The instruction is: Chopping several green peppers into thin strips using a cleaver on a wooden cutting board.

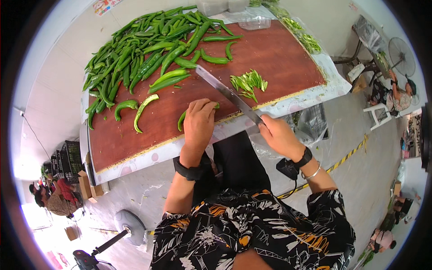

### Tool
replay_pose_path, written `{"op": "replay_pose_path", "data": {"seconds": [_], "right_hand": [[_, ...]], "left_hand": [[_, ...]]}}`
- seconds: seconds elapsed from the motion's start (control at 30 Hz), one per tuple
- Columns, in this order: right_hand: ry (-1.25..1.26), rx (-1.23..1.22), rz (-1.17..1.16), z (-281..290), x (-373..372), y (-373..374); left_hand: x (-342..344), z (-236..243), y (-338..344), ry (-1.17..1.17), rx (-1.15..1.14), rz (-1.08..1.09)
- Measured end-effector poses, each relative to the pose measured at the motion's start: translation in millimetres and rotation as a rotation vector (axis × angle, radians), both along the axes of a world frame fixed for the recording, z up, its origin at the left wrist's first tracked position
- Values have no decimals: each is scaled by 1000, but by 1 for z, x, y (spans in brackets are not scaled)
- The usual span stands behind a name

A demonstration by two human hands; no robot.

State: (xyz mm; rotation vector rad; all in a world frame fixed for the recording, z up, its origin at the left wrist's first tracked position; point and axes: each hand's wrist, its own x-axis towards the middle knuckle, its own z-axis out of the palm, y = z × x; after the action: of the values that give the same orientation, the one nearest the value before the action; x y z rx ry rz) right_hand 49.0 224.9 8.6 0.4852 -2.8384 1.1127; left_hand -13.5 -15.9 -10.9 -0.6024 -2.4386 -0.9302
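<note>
My left hand is closed over a green chili pepper near the front edge of the brown board. One end of the pepper shows left of my fingers and a bit of green at their right; the middle is hidden. In my right hand is the handle of a long knife. Its blade points up and to the left across the board, apart from the held pepper. A small heap of cut pepper pieces lies right of the blade. Several loose peppers lie beyond my left hand.
A large pile of green chili peppers covers the board's far left. A clear plastic box stands at its far edge, with more cut pieces along the right. People sit farther off, near a fan.
</note>
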Motion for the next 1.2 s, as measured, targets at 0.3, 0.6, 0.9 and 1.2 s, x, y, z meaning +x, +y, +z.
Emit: {"op": "replay_pose_path", "data": {"seconds": [0.3,0.6,0.9,1.2], "right_hand": [[135,240,91,25,-22,-11],[71,332,137,10,-18,-10],[36,362,204,17,-23,-12],[-10,383,229,18,-28,-12]], "left_hand": [[7,-1,9,16,25,6],[4,-6,13,36,65,-24],[4,-4,10,39,79,-17],[4,-3,11,28,89,-23]]}}
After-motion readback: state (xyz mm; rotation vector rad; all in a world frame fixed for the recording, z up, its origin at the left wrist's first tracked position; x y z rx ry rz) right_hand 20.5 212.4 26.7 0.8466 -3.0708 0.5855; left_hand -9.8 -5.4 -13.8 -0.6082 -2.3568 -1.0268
